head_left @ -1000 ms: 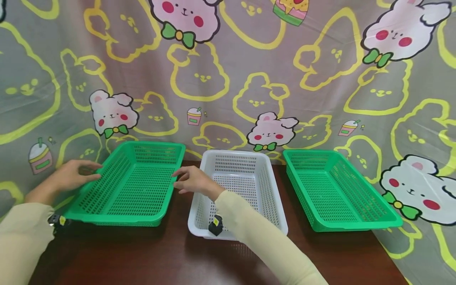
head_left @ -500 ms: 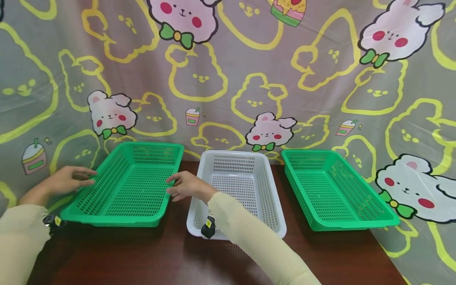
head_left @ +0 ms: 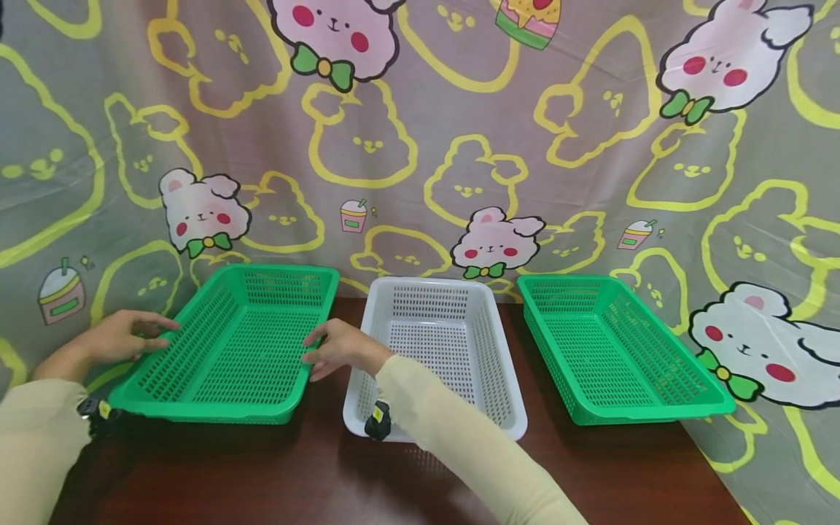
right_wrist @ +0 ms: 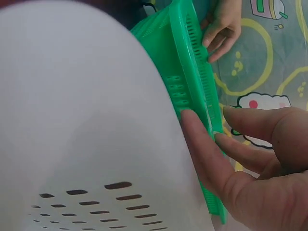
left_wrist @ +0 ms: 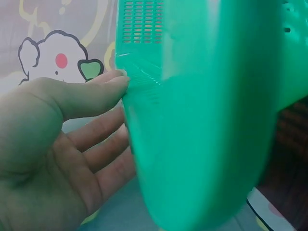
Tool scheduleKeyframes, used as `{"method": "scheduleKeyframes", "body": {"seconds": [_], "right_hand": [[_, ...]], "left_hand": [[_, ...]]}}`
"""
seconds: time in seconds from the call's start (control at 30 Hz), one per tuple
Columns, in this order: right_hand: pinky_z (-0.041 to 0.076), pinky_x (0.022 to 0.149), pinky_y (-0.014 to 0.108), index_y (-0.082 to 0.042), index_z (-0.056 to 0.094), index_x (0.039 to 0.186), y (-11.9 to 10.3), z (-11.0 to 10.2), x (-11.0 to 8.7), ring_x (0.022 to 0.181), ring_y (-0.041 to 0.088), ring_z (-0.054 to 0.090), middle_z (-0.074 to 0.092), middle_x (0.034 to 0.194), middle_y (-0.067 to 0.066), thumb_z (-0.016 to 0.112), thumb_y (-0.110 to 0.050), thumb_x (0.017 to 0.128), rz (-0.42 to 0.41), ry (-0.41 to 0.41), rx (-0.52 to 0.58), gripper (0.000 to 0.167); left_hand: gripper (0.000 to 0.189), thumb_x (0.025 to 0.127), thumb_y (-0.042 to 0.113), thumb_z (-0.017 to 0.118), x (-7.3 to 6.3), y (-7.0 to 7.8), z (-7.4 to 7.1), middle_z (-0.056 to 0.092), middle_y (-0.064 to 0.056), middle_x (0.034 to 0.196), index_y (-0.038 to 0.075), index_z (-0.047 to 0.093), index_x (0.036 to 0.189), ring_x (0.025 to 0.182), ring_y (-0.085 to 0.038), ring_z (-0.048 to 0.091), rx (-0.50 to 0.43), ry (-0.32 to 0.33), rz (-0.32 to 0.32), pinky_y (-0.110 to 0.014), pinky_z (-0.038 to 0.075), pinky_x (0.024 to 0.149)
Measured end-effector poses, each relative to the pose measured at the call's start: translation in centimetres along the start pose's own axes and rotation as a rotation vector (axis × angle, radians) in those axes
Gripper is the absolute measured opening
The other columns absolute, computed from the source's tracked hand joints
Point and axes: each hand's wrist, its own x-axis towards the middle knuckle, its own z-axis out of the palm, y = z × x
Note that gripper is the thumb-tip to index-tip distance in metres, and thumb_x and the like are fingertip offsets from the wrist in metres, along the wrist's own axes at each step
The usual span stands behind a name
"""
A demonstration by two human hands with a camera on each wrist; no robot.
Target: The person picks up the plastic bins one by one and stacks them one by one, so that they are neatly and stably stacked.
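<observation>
A green slotted basket (head_left: 252, 354) stands at the left of the dark table, between my two hands. My left hand (head_left: 118, 339) is at its left rim. In the left wrist view the thumb tip (left_wrist: 120, 82) meets the rim edge, and the other fingers reach past it, their tips hidden. My right hand (head_left: 341, 346) is at the basket's right rim. The right wrist view has one finger (right_wrist: 197, 134) against the outer wall and another at the rim, the thumb held apart. Both hands' fingers look fairly straight.
A white slotted basket (head_left: 502, 364) stands in the middle, under my right forearm. At the right is a second green basket (head_left: 646, 414). A curtain printed with rabbits (head_left: 367, 168) hangs right behind the dark table (head_left: 315, 474).
The left green basket has shifted slightly towards me. Both hands have come down a little with it, the right one also moving left. The other baskets have stayed put.
</observation>
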Motion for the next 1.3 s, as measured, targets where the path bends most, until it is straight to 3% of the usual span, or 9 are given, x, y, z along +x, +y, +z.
{"method": "scheduleKeyframes", "body": {"seconds": [0.13,0.37,0.5,0.63,0.73,1.07,1.3], "right_hand": [[0.066,0.069,0.038,0.006,0.066,0.120,-0.1,0.2,-0.2,0.076,0.035,0.078,0.071,0.076,0.018,0.071,0.004,0.093,-0.002,0.047,-0.024,0.027],[0.065,0.063,0.032,0.006,0.067,0.119,-0.5,0.2,-0.6,0.075,0.035,0.078,0.071,0.075,0.017,0.074,0.002,0.092,-0.007,0.101,-0.068,0.028],[0.065,0.064,0.033,0.005,0.068,0.116,-0.6,0.1,-0.5,0.074,0.034,0.078,0.071,0.075,0.017,0.075,0.001,0.092,-0.005,0.118,-0.090,0.026],[0.065,0.063,0.033,0.005,0.069,0.116,-0.6,0.0,-0.3,0.071,0.034,0.078,0.071,0.073,0.018,0.074,0.002,0.092,-0.005,0.126,-0.108,0.025],[0.065,0.063,0.034,0.005,0.069,0.115,-0.6,-0.1,-0.3,0.070,0.033,0.078,0.070,0.072,0.017,0.073,0.002,0.092,-0.010,0.126,-0.117,0.024],[0.065,0.062,0.033,0.002,0.068,0.113,-0.7,-0.8,-0.7,0.067,0.029,0.077,0.071,0.074,0.016,0.073,0.000,0.093,-0.043,0.130,-0.169,0.021],[0.065,0.062,0.034,0.004,0.067,0.113,-1.1,-1.3,-1.0,0.063,0.028,0.075,0.067,0.071,0.013,0.073,0.002,0.092,-0.058,0.123,-0.156,0.022]], "left_hand": [[0.043,0.097,0.009,0.068,-0.1,0.1,0.0,0.063,-0.041,0.122,-0.014,0.059,0.132,0.079,-0.018,0.061,-0.013,-0.005,0.003,-0.031,0.052,0.059],[0.042,0.096,0.011,0.071,-0.5,0.1,0.0,0.056,-0.047,0.127,-0.013,0.061,0.129,0.103,-0.046,0.066,-0.026,0.030,0.004,-0.034,0.055,0.064],[0.044,0.097,0.013,0.072,-0.7,0.0,0.0,0.063,-0.040,0.119,-0.012,0.061,0.131,0.090,-0.026,0.065,-0.033,0.029,-0.001,-0.032,0.053,0.061],[0.044,0.097,0.014,0.072,-0.8,0.0,0.1,0.069,-0.020,0.103,-0.011,0.061,0.131,0.076,-0.009,0.055,-0.044,0.036,0.001,-0.030,0.052,0.059],[0.045,0.097,0.014,0.072,-0.8,0.0,0.2,0.068,-0.012,0.100,-0.011,0.061,0.132,0.074,-0.007,0.055,-0.056,0.040,0.000,-0.030,0.053,0.060],[0.045,0.098,0.016,0.072,-1.1,0.6,0.0,0.065,-0.022,0.107,-0.011,0.060,0.131,0.080,-0.013,0.062,-0.074,0.067,0.007,-0.033,0.058,0.062],[0.045,0.098,0.018,0.072,-1.4,1.5,-0.3,0.063,-0.023,0.110,-0.010,0.060,0.132,0.080,-0.012,0.062,-0.079,0.083,0.001,-0.032,0.057,0.062]]}}
